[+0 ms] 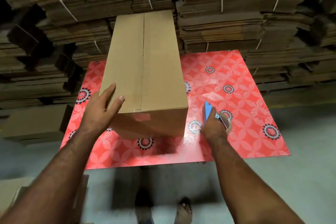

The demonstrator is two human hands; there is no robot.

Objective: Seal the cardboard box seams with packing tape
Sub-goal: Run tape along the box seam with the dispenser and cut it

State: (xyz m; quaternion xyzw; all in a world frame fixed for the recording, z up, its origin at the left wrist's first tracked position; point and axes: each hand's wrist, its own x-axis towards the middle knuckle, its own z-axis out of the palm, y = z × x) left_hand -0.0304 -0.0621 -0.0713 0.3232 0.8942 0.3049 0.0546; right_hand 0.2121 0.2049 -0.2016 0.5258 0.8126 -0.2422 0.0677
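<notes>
A long brown cardboard box (145, 63) lies on a red patterned table (236, 96), its top flaps closed with the centre seam running away from me. My left hand (101, 107) rests flat on the box's near left corner, fingers spread, thumb on top. To the right of the box, my right hand (213, 125) grips a blue tape dispenser (209, 110) that carries a roll of clear packing tape (227, 120), low over the tabletop.
Tall stacks of flattened, strapped cardboard (236, 14) wall off the far side and both flanks. A closed box (34, 123) sits on the floor at the left. More cardboard (16, 192) lies at bottom left. My sandalled foot (183, 209) stands on the grey floor.
</notes>
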